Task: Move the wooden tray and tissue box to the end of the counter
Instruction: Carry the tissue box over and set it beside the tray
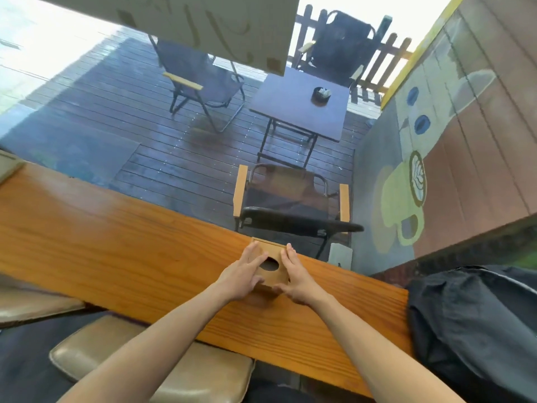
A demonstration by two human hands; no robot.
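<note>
A small wooden tissue box (270, 264) with a dark oval hole in its top sits on the wooden counter (116, 251), close to the far edge by the window. My left hand (242, 273) presses against its left side, fingers spread over the top corner. My right hand (296, 276) holds its right side, thumb at the near corner. The box is gripped between both hands. I cannot pick out a wooden tray; a grey flat corner (8, 167) shows at the far left of the counter.
A black bag or jacket (476, 321) lies at the counter's right end. Padded stools (162, 370) stand below the near edge. Beyond the glass are a deck, folding chairs (290, 199) and a small table (302, 106).
</note>
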